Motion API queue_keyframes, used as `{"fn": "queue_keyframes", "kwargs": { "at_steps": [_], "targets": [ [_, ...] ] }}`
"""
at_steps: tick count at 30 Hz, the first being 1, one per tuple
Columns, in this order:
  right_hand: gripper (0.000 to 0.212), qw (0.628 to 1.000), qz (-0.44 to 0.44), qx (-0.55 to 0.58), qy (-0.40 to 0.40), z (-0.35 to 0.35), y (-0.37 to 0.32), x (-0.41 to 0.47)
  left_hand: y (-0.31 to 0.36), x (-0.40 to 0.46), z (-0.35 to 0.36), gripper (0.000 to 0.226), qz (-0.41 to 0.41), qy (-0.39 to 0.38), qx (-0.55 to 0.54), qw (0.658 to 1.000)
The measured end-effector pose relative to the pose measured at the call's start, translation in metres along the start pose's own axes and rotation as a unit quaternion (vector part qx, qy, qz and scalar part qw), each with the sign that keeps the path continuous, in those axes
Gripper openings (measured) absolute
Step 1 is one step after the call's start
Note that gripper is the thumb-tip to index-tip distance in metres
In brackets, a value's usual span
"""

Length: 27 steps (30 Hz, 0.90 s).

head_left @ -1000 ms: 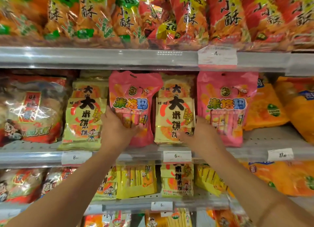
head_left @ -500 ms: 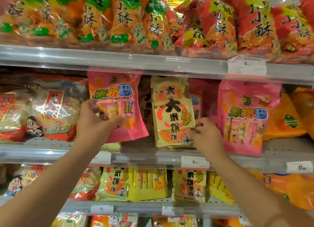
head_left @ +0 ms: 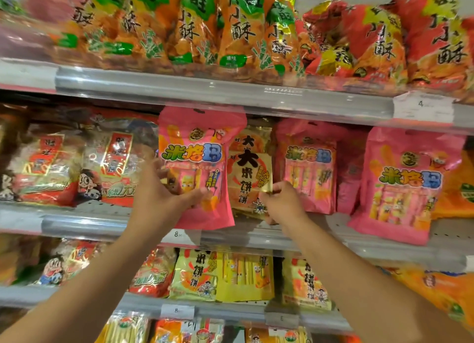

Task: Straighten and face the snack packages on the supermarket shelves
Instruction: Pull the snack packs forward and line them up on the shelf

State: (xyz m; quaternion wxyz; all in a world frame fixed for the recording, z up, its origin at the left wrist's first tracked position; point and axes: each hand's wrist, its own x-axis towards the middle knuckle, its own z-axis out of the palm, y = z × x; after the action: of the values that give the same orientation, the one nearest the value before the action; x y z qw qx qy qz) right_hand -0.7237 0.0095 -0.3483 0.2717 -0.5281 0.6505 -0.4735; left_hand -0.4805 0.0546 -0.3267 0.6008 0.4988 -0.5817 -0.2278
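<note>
While the left hand (head_left: 159, 196) grips a pink bag (head_left: 198, 168) by its lower left part, fingers curled behind and thumb across the front, that bag hangs upright in front of the middle shelf (head_left: 102, 224), its bottom edge over the shelf lip. Just right of it, and partly behind it, a yellow pack (head_left: 250, 178) stands upright; the right hand (head_left: 284, 204) pinches its lower right corner. Farther right, two more pink bags (head_left: 310, 168) stand on the same shelf. Both held packs have their long axis vertical. I judge the pink bag belongs with its likes to the right, past the yellow pack, so the packs must swap sides.
</note>
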Motion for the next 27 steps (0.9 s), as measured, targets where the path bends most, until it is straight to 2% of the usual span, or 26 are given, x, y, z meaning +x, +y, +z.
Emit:
{"fn": "queue_keyframes", "kwargs": {
  "at_steps": [3, 5, 6, 9, 11, 13, 14, 16, 21, 24, 27],
  "targets": [
    [0.020, 1.000, 0.004, -0.003, -0.016, -0.004, 0.001, -0.006, 0.004, -0.002, 0.006, 0.104, -0.012, -0.010, -0.005, 1.000],
    [0.039, 0.999, -0.033, -0.027, -0.006, -0.008, 0.001, -0.015, 0.009, -0.004, 0.012, 0.092, -0.007, -0.020, -0.014, 1.000],
    [0.042, 0.997, -0.065, -0.036, 0.013, -0.012, 0.001, -0.021, 0.011, -0.006, 0.016, 0.085, -0.004, -0.023, -0.018, 1.000],
    [0.031, 0.991, -0.125, 0.026, 0.030, -0.030, -0.003, -0.046, 0.020, -0.012, 0.032, 0.070, 0.015, -0.040, -0.031, 0.999],
    [0.053, 0.991, -0.111, 0.071, -0.033, -0.042, -0.005, -0.062, 0.028, -0.017, 0.051, 0.073, 0.024, -0.062, -0.028, 0.997],
    [0.082, 0.990, -0.102, 0.058, -0.081, -0.055, -0.001, -0.069, 0.038, -0.022, 0.073, 0.085, 0.035, -0.090, -0.025, 0.995],
    [0.088, 0.989, -0.108, 0.043, -0.089, -0.060, 0.002, -0.068, 0.042, -0.024, 0.085, 0.089, 0.040, -0.103, -0.027, 0.993],
    [0.086, 0.991, -0.115, 0.021, -0.065, -0.076, 0.012, -0.061, 0.050, -0.027, 0.109, 0.090, 0.050, -0.132, -0.025, 0.990],
    [0.091, 0.994, -0.097, 0.001, 0.040, -0.125, 0.033, -0.036, 0.064, -0.020, 0.157, 0.066, 0.090, -0.229, -0.006, 0.969],
    [0.094, 0.992, -0.102, -0.044, 0.064, -0.141, 0.042, -0.022, 0.066, -0.013, 0.177, 0.058, 0.099, -0.237, 0.038, 0.966],
    [0.083, 0.992, -0.091, -0.079, 0.048, -0.139, 0.052, -0.016, 0.060, -0.016, 0.190, 0.055, 0.080, -0.242, 0.063, 0.965]
  ]
}}
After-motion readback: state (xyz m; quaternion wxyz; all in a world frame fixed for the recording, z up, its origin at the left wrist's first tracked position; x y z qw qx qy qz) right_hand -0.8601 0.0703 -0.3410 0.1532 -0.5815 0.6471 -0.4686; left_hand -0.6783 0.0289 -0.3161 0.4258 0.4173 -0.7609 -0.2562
